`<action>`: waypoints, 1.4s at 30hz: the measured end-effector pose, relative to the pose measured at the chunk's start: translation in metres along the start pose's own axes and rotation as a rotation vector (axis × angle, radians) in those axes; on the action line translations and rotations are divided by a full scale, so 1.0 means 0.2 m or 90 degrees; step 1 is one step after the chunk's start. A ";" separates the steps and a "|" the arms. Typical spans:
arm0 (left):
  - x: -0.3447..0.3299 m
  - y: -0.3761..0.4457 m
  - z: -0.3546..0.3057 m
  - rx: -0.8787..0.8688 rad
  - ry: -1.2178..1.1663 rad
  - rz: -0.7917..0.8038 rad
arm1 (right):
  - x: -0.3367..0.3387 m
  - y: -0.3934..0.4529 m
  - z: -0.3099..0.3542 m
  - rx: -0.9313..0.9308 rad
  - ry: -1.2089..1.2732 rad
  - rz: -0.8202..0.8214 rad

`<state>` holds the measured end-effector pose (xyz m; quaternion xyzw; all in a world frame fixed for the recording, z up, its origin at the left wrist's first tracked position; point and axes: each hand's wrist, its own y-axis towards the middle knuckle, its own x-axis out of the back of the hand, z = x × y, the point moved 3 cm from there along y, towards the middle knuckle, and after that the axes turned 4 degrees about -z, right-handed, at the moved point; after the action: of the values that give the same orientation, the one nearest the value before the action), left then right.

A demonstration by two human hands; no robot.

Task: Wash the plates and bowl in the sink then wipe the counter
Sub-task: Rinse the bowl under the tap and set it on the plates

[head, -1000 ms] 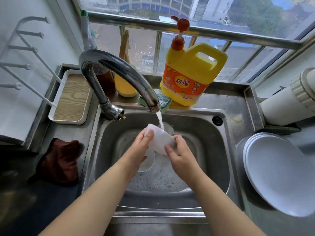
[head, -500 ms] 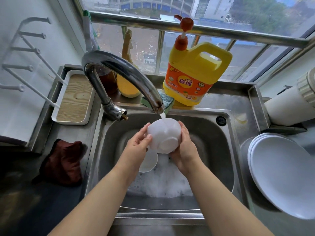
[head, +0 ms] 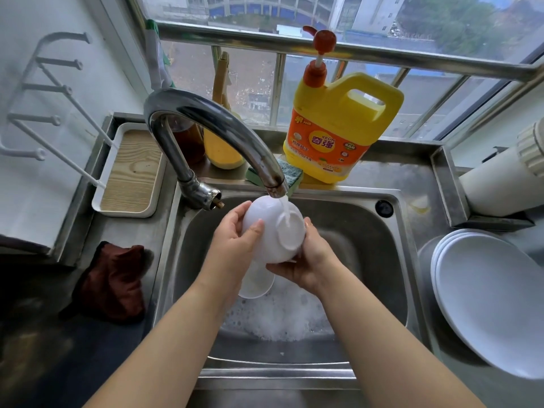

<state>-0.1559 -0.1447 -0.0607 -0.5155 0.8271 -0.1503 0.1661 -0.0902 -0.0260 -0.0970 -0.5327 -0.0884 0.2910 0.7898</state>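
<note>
Under the faucet (head: 217, 136), white glossy bowl (head: 272, 231) upturned, wet, left hand (head: 235, 245) and right hand (head: 309, 260) grip curled round it

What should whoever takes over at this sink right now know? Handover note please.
Left hand: grips the bowl from its left side.
Right hand: cups the bowl from below and right.
Bowl is upside down under the running tap; water hits its base.
A smaller white dish lies in the suds in the sink.
Stacked plates sit on the counter to the right, look clean.
Brown cloth lies on the counter left of the sink.
Done: apparently the plates.
Left: finish rinsing the bowl, wash the dish, wipe the counter.
</note>
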 end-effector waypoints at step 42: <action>0.07 0.00 0.10 0.207 -0.126 -0.022 | 0.06 -0.15 -0.01 0.167 -0.128 0.015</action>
<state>-0.1534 -0.1577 -0.0805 -0.5083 0.7627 -0.2329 0.3251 -0.0681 -0.0284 -0.0733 -0.3943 -0.1219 0.3606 0.8364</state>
